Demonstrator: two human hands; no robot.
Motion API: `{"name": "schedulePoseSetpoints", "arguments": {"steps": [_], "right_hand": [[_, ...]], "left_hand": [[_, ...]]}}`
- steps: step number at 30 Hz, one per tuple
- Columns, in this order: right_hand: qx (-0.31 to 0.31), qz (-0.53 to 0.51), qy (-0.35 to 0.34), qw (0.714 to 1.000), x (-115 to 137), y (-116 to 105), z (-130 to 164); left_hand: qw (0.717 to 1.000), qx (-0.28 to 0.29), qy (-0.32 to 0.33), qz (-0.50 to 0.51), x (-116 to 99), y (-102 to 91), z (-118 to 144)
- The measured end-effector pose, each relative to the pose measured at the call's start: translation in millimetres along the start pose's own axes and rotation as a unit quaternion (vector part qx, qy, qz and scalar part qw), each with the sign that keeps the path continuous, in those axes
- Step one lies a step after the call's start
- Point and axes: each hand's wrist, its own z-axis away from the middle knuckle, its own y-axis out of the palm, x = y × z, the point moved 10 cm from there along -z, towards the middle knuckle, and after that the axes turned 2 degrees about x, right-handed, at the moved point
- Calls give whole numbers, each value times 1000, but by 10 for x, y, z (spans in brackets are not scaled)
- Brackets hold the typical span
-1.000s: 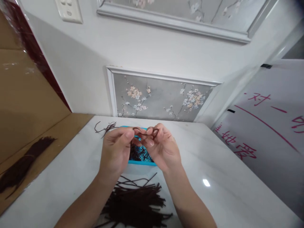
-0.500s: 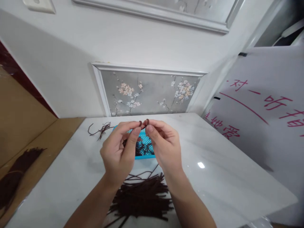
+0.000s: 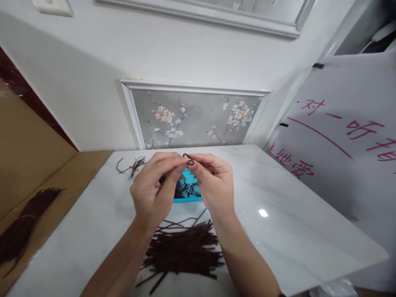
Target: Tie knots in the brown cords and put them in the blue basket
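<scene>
Between my fingertips is a short dark brown cord (image 3: 186, 156), bent into a small loop. My left hand (image 3: 156, 187) pinches it from the left with thumb and forefinger. From the other side my right hand (image 3: 215, 181) pinches it too, the two hands almost touching. Under and behind them stands a blue perforated basket (image 3: 189, 199) with several dark cord pieces inside, partly hidden by my hands. Closer to me, between my forearms, a thick pile of cut brown cords (image 3: 184, 251) lies on the white table.
Loose thin strands (image 3: 135, 166) lie on the white marble-look table (image 3: 278, 239) at the far left. A tied bundle of brown cords (image 3: 26, 225) rests on cardboard (image 3: 66, 187) at the left. The wall with a floral panel (image 3: 198, 117) is behind; a whiteboard (image 3: 349, 165) stands right.
The cord between my fingertips has gone from two separate curled ends to one small loop shape. My hands have stayed nearly in place and drawn slightly closer at the fingertips.
</scene>
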Motion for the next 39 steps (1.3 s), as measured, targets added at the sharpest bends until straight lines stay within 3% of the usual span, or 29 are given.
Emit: {"name": "schedulePoseSetpoints", "arguments": {"steps": [4, 11, 15, 20, 25, 29, 31, 34, 39], "right_hand": [[40, -12, 4, 999, -70, 35, -40], [10, -2, -11, 1000, -77, 14, -50], [5, -33, 22, 999, -91, 15, -44], [48, -77, 109, 990, -205, 78, -43], [81, -105, 154, 979, -311, 142, -25], [94, -117, 158, 976, -360, 180, -15], [97, -110, 142, 979, -341, 186, -17], [88, -72, 101, 988, -260, 165, -19], [60, 32, 23, 997, -61, 148, 20]], "left_hand": [[997, 43, -49, 34, 90, 9, -29], [990, 5, -136, -20, 303, -128, 5], [998, -1, -39, -48, 152, -131, -26], [982, 116, 141, -58, -154, -9, -67], [962, 177, 191, -81, -194, -41, -74], [957, 177, 214, -87, -259, -58, -31], [969, 152, 173, -88, -237, -84, -37], [990, 94, 41, -99, -95, -160, -37], [986, 74, -91, -117, 22, -177, 68]]}}
